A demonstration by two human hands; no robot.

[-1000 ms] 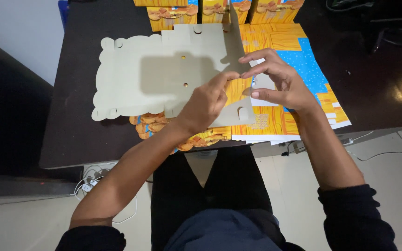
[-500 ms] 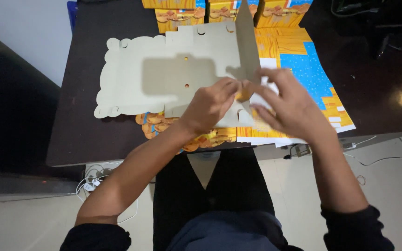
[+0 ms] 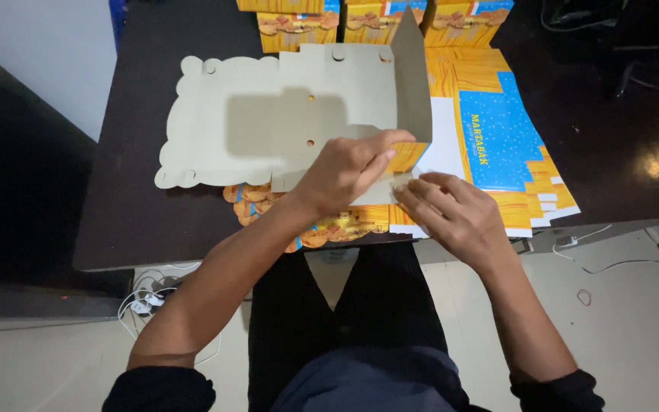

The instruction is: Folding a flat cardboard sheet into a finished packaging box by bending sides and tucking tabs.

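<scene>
A dark counter carries one unfolded grey cardboard box blank, scalloped along its left edge, one side panel folded upright; it lies over a stack of flat orange-and-blue printed blanks; three folded boxes line the far edge; the left hand and right hand each pinch its near flap.

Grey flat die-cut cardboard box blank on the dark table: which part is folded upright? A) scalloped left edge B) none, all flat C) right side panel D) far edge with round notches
C: the right side panel of the grey cardboard box blank stands upright; the scalloped left edge lies flat.
</scene>
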